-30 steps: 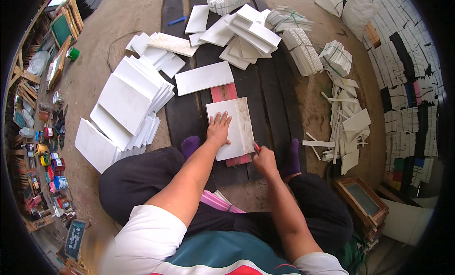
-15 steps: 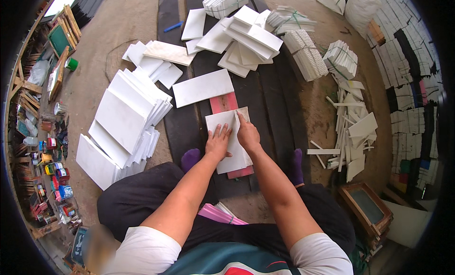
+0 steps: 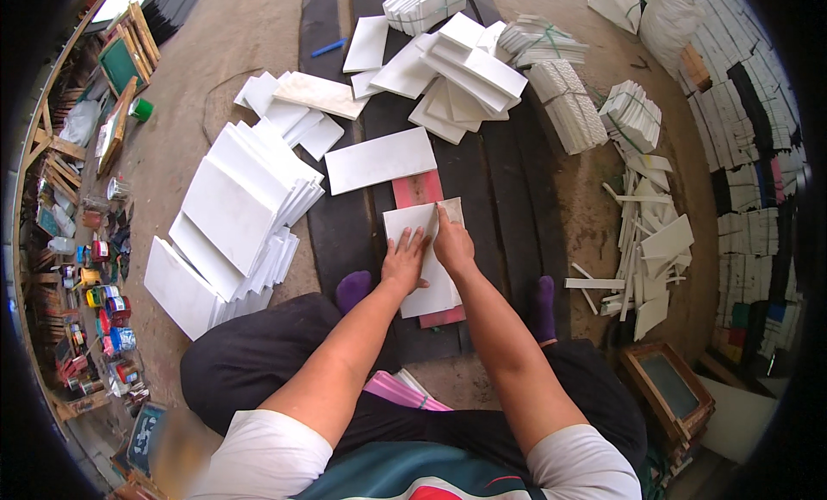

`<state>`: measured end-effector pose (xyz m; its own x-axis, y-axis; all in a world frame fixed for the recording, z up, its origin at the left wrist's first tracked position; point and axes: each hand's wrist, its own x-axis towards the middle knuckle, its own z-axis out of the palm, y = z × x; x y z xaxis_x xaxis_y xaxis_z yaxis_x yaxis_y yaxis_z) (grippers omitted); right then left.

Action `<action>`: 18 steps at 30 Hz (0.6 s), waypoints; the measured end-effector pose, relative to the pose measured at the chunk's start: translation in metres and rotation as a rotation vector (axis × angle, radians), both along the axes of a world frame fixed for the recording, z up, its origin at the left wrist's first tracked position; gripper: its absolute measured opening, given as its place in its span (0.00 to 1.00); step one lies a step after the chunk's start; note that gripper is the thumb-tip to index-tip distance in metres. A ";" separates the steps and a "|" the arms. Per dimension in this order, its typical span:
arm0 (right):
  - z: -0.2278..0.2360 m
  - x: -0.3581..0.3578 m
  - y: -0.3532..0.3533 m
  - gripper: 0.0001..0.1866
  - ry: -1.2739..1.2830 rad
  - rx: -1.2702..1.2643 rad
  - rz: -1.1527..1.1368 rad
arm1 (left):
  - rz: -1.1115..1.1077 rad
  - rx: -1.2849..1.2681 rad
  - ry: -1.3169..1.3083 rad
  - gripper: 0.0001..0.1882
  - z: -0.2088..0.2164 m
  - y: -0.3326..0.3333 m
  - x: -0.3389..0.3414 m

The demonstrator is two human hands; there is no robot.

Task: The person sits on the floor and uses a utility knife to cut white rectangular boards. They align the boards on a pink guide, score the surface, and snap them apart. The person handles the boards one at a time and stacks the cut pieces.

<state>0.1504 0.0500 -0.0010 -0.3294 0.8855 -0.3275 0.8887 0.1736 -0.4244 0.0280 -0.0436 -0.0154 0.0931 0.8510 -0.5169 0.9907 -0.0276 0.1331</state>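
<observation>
A white sheet (image 3: 420, 302) lies over a pink board (image 3: 417, 188), whose two ends show beyond it. My left hand (image 3: 405, 260) rests flat on the sheet, fingers spread. Beside it, my right hand (image 3: 452, 243) bears on the sheet near its far right edge, with the index finger stretched forward and the other fingers curled. Whatever those curled fingers hold, if anything, is hidden. A lengthwise line runs down the sheet from the right fingertip. Just beyond lies another white panel (image 3: 379, 160), partly over the pink board's far end.
Fanned white panels (image 3: 233, 207) lean at the left, and a loose pile (image 3: 469, 69) sits farther off. Tied bundles (image 3: 564, 108) stand at the right, above a heap of offcuts (image 3: 646, 242). A blue pen-like object (image 3: 329, 48) lies on the dark mat (image 3: 508, 207). Paint cans (image 3: 116, 306) line the left.
The whole view has shifted slightly, moving the scene rightward in the picture. Both hands keep almost the same place on the sheet.
</observation>
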 end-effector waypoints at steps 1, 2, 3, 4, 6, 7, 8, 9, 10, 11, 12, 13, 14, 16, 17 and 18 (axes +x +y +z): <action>0.000 0.000 0.000 0.33 0.000 0.002 0.005 | -0.005 0.000 0.004 0.66 0.000 0.000 0.001; 0.000 -0.001 -0.001 0.32 0.000 0.005 0.009 | -0.010 0.000 0.008 0.66 0.001 0.000 0.001; 0.000 0.000 -0.002 0.32 -0.011 -0.017 0.000 | -0.012 -0.006 0.012 0.66 0.001 0.000 0.002; 0.006 -0.001 -0.001 0.31 -0.020 -0.037 -0.005 | -0.010 -0.010 0.015 0.66 0.003 0.001 0.002; 0.014 0.000 -0.008 0.30 -0.030 -0.066 -0.008 | -0.007 -0.017 0.020 0.66 0.003 0.000 0.002; 0.016 0.005 -0.014 0.30 -0.029 -0.072 -0.003 | -0.003 -0.017 0.020 0.66 0.002 0.000 0.003; 0.018 0.009 -0.021 0.29 -0.029 -0.078 0.001 | 0.000 -0.017 0.021 0.66 0.001 -0.001 0.003; 0.020 0.013 -0.026 0.29 -0.036 -0.080 0.007 | 0.002 -0.015 0.028 0.66 0.000 0.000 0.003; 0.020 0.019 -0.035 0.29 -0.046 -0.086 0.011 | 0.002 -0.017 0.032 0.66 0.000 0.001 0.003; 0.020 0.025 -0.043 0.29 -0.056 -0.093 0.013 | 0.001 -0.019 0.037 0.66 -0.001 0.001 0.004; 0.019 0.032 -0.053 0.27 -0.064 -0.086 0.020 | 0.000 -0.018 0.037 0.66 -0.001 0.002 0.004; 0.020 0.037 -0.062 0.26 -0.070 -0.080 0.026 | -0.003 -0.016 0.039 0.66 -0.001 0.003 0.004; 0.020 0.043 -0.072 0.24 -0.076 -0.074 0.031 | -0.005 -0.015 0.041 0.66 -0.001 0.003 0.004; 0.026 0.053 -0.092 0.26 -0.105 -0.133 0.028 | -0.007 -0.008 0.052 0.66 0.000 0.001 0.004; 0.029 0.058 -0.102 0.27 -0.120 -0.161 0.026 | -0.007 -0.011 0.058 0.66 0.001 0.001 0.004; 0.029 0.063 -0.113 0.29 -0.123 -0.173 0.011 | -0.006 -0.013 0.063 0.66 0.002 0.000 0.004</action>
